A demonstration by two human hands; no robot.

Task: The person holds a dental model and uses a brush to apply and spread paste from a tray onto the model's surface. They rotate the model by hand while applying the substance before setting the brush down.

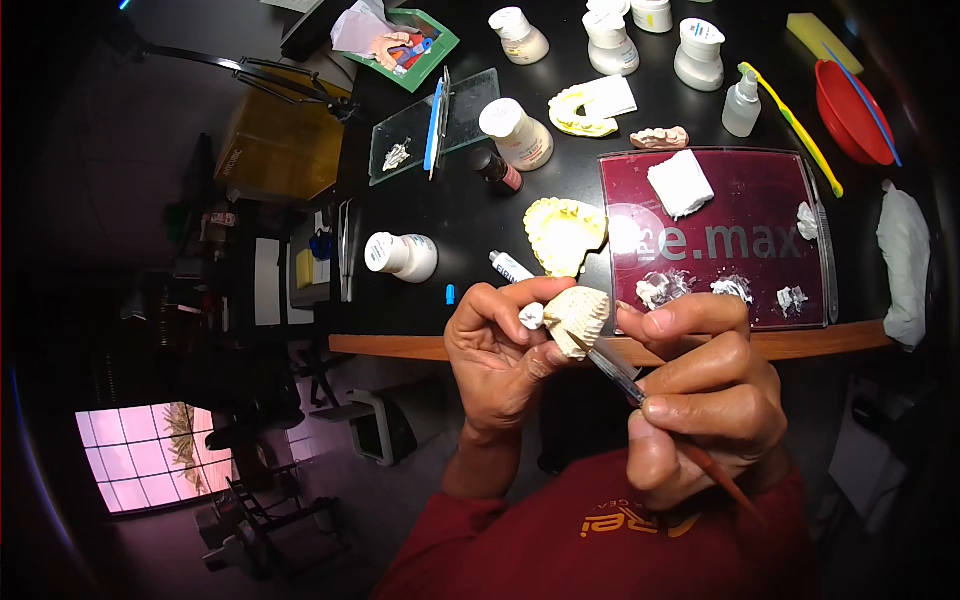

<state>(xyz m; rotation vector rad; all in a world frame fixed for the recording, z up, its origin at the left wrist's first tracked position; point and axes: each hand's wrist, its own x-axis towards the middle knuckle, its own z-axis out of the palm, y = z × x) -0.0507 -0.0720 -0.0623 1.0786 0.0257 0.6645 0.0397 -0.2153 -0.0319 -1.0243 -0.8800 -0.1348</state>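
Observation:
Pinched in the fingers of my left hand [492, 362] is a cream, ribbed block [580, 318], held up over the table's front edge. A small white, tooth-like piece [532, 316] shows at the block's left side, beside my fingertips. My right hand [712, 400] grips a thin brush with a reddish-brown handle [718, 474]. The brush's metal part points up and left, its tip right at the block's lower edge. Behind the block lies a yellowish dental arch model [565, 232]. A white tube [510, 266] lies partly hidden behind my left hand.
On the right, a maroon e.max board [720, 290] bears a folded white pad [682, 184] and smeared white lumps. Several powder jars [520, 138], a dark bottle [498, 172], a glass slab [470, 115], a red bowl [850, 120] and a yellow toothbrush [800, 135] surround it.

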